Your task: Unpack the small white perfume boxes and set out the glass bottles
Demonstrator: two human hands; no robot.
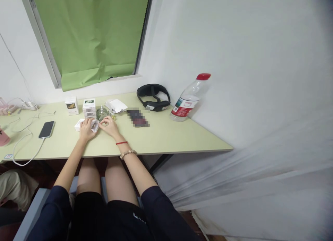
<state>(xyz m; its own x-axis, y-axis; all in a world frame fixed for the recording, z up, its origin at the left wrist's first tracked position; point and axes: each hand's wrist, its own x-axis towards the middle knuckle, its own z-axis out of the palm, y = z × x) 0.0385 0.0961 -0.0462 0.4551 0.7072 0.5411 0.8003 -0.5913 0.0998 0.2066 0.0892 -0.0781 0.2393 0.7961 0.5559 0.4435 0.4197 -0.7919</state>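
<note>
My left hand [86, 129] rests on the pale green table [166, 140], fingers curled round a small white box [94, 126]. My right hand [110, 126] lies beside it, fingertips pinched at the same box's right end. Just behind the hands stand a round glass jar [101, 112] and a stack of small white boxes [89, 108]. Another small white box [71, 105] stands further left.
A phone [47, 129] on a white cable lies at the left. A white pouch [116, 105], a black headband device [153, 96] and a plastic water bottle [188, 99] sit behind and right. A white curtain hangs along the table's right edge.
</note>
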